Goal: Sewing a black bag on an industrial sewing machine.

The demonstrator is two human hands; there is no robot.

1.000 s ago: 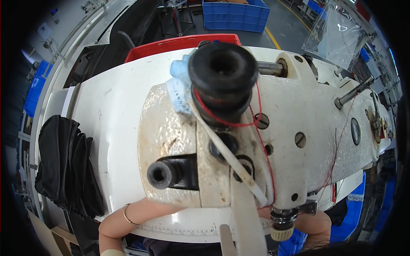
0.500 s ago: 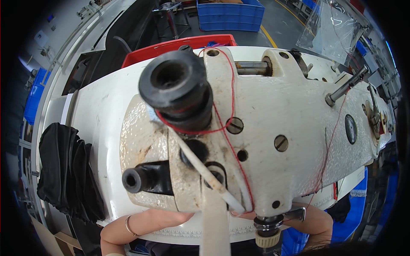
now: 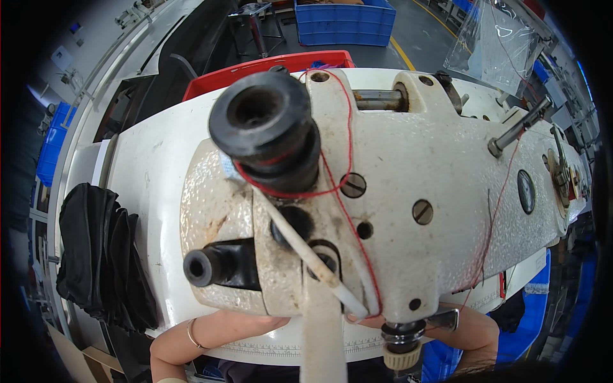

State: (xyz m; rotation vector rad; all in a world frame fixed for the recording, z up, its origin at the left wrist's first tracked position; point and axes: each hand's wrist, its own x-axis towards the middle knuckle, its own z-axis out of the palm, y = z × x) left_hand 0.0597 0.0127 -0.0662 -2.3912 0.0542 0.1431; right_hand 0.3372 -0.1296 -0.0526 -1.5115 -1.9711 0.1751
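Mostly hidden, the person's left hand (image 3: 258,323) and right hand (image 3: 368,322) show along the lower edge of the white sewing machine (image 3: 396,153), which fills the centre of the frame; whether their fingers are apart, together or clamped on anything cannot be told. Red thread (image 3: 350,127) loops around the machine's round black knob (image 3: 258,121). Black fabric (image 3: 102,255) sits at the left, by the edge of the white surface (image 3: 159,140).

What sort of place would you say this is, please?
Probably a garment or textile sewing workshop: a white sewing machine with red thread running over it fills the view, a stack of black fabric pieces lies at left, and a blue plastic crate stands on the floor beyond.
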